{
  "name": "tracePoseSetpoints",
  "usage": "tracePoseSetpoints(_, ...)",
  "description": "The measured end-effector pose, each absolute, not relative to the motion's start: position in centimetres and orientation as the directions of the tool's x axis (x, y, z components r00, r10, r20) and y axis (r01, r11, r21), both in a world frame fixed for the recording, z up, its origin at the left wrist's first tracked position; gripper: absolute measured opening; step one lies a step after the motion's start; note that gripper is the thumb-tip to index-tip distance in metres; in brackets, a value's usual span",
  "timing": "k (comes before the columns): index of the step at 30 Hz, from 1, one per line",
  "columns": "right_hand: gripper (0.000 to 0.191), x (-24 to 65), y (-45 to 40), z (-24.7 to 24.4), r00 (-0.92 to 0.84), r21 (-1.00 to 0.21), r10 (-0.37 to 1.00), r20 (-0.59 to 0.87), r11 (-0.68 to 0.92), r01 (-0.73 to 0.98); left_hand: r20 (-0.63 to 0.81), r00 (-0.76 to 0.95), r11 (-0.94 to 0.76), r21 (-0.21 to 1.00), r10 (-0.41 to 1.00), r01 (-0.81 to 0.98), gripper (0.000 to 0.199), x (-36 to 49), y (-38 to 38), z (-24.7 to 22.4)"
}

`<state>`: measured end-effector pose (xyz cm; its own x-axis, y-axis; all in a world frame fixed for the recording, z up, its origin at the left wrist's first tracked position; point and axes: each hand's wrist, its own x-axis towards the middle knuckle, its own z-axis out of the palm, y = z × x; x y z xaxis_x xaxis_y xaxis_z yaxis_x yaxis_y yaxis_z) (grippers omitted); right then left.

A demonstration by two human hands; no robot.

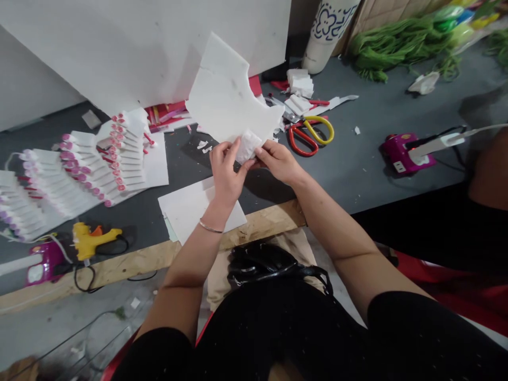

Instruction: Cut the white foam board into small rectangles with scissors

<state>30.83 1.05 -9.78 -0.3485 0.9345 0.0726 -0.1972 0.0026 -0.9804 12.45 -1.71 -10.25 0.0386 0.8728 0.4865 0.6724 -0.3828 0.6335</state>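
Observation:
My left hand [227, 172] and my right hand [278, 160] meet over the table's front part. Both pinch a small white folded piece [248, 146], which looks like paper or thin foam. Right behind it is a larger white sheet [226, 92] with a curved cut edge; whether my fingers touch it I cannot tell. Scissors [311, 135] with one red and one yellow handle lie to the right of the sheet, beside small stacks of white pieces [300, 83]. Flat white sheets [190, 207] lie under my left wrist.
At left, rows of white strips with pink tips [83, 164] lie near a yellow glue gun [93, 239] and a purple power socket [47, 262]. Another purple socket [407, 153], green yarn [392, 47] and a white tumbler [327, 37] stand right. Another person's arm [490, 169] shows.

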Motion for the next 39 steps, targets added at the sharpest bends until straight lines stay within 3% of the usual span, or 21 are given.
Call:
tracePoseSetpoints(6,0.067,30.8,1.3,-10.2,-0.329,-0.983,0.939,0.105,0.047,-0.179,0.483,0.025,-0.406,0.705,0.875,0.582,0.074,12.8,-2.0,-9.9)
tracePoseSetpoints(9,0.063,31.4,1.7,-10.0,-0.297,-0.973,0.950,0.097,0.028,-0.228,0.447,-0.132,-0.363,0.838,0.885,0.406,0.075,13.0,-2.1,-9.6)
tracePoseSetpoints(12,0.057,32.0,1.8,-9.5,-0.292,-0.960,0.953,0.082,-0.003,-0.279,0.250,-0.222,-0.234,0.967,0.942,0.098,0.062,12.9,-1.9,-9.1)
tracePoseSetpoints(16,0.055,32.0,1.6,-9.1,-0.336,-0.951,0.939,0.076,-0.033,-0.307,0.011,-0.033,-0.017,0.982,0.999,-0.189,0.044,13.1,-1.7,-8.4)
tracePoseSetpoints(23,0.054,31.8,1.5,-9.0,-0.353,-0.959,0.929,0.111,0.007,-0.285,-0.074,0.033,0.080,0.965,0.997,-0.250,0.029,13.5,-2.2,-7.5)
tracePoseSetpoints(29,0.055,31.9,1.6,-9.0,-0.325,-0.978,0.931,0.167,0.113,-0.177,-0.231,0.090,0.248,0.895,0.969,-0.371,0.022,13.8,-2.4,-7.1)
tracePoseSetpoints(34,0.062,31.4,1.1,-9.0,-0.297,-0.979,0.935,0.193,0.163,-0.125,-0.276,0.040,0.264,0.854,0.960,-0.449,0.023,13.7,-2.1,-7.6)
tracePoseSetpoints(39,0.068,31.0,0.7,-8.6,-0.306,-0.983,0.940,0.154,0.114,-0.145,-0.255,0.003,0.231,0.873,0.967,-0.430,0.020,13.6,-1.7,-8.2)
